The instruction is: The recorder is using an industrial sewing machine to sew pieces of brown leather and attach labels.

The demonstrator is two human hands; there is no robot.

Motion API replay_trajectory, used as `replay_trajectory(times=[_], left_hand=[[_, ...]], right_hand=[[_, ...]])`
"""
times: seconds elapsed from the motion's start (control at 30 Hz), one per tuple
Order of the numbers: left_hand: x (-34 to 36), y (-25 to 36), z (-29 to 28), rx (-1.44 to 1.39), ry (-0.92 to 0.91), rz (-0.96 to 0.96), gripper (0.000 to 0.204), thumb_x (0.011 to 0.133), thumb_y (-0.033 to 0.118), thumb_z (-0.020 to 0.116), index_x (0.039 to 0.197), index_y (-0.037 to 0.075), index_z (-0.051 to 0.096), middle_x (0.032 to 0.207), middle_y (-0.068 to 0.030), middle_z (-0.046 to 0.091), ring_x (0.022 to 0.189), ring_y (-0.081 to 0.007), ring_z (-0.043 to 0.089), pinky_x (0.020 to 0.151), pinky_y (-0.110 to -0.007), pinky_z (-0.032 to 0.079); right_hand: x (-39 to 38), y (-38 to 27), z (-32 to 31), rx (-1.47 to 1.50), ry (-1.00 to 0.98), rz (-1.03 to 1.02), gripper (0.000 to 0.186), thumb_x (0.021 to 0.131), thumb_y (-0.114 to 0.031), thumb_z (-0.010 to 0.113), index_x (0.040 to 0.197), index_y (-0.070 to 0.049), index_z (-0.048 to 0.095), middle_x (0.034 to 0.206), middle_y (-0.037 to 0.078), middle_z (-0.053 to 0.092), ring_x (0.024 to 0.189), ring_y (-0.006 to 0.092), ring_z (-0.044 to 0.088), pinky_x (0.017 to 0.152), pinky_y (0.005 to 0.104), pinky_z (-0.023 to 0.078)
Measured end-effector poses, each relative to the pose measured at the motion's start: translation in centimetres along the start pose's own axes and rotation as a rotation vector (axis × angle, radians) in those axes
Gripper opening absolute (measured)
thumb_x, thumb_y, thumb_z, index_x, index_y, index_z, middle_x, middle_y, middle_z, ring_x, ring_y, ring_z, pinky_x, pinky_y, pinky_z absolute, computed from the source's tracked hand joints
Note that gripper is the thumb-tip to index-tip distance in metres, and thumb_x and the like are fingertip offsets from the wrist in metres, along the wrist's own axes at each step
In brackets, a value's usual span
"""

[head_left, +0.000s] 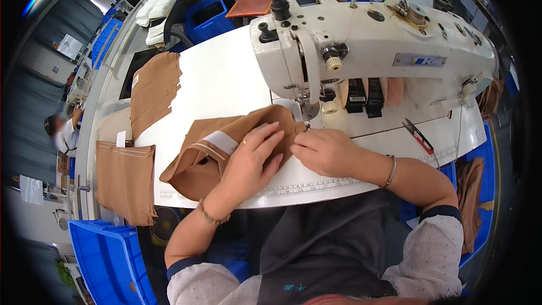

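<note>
A brown fabric piece (195,141) with a white strip along one edge lies bunched in front of the needle of a white sewing machine (361,45). Flat on top of this cloth rests my left hand (253,161), its fingers stretched and the thumb apart. My right hand (324,151) is closed in a pinch on the cloth's right edge, just to the near side of the presser foot (307,110). The pinched bit itself is mostly hidden by the fingers.
Stacked brown pieces (155,93) lie at the table's left, and another stack (125,181) hangs over its edge. Red-handled thread snips (419,136) and black labels (357,96) sit at the right. Blue bins (110,260) stand below left and right.
</note>
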State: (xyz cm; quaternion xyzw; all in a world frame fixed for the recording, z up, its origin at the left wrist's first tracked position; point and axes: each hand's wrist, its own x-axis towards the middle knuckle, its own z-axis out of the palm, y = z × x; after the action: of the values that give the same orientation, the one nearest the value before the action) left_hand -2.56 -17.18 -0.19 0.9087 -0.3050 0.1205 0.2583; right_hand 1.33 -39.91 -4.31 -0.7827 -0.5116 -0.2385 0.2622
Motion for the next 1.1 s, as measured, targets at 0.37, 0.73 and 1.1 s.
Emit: replay_trajectory(times=[0.37, 0.73, 1.1], left_hand=[[-18.8, -11.8, -11.0, 0.505, 0.346, -0.637, 0.035, 0.084, -0.010, 0.061, 0.117, 0.000, 0.069, 0.124, -0.0107, 0.067, 0.110, -0.0210, 0.063, 0.091, -0.032, 0.051], [-13.8, -8.7, -6.2, -1.349, 1.096, -0.723, 0.041, 0.108, 0.031, 0.047, 0.133, -0.001, 0.055, 0.123, -0.0168, 0.065, 0.108, -0.0249, 0.067, 0.089, -0.037, 0.060], [-11.5, -9.0, -4.3, -0.276, 1.215, -0.521, 0.029, 0.110, 0.029, 0.048, 0.095, 0.005, 0.056, 0.080, 0.0009, 0.056, 0.073, -0.0063, 0.053, 0.066, -0.024, 0.048]], right_hand=[[4.7, -3.7, 5.1, -0.006, -0.120, 0.115, 0.017, 0.078, -0.015, 0.074, 0.090, -0.007, 0.064, 0.090, 0.007, 0.059, 0.085, 0.0240, 0.060, 0.074, 0.0369, 0.053], [2.1, -4.4, 0.7, 1.243, 0.110, 0.977, 0.016, 0.107, -0.017, 0.051, 0.098, -0.005, 0.058, 0.101, 0.002, 0.063, 0.099, 0.0088, 0.059, 0.082, 0.0299, 0.052], [-4.2, -6.7, -2.0, 1.318, 0.639, 0.894, 0.008, 0.103, -0.007, 0.054, 0.111, -0.007, 0.055, 0.102, 0.004, 0.064, 0.092, 0.0097, 0.059, 0.087, 0.0242, 0.045]])
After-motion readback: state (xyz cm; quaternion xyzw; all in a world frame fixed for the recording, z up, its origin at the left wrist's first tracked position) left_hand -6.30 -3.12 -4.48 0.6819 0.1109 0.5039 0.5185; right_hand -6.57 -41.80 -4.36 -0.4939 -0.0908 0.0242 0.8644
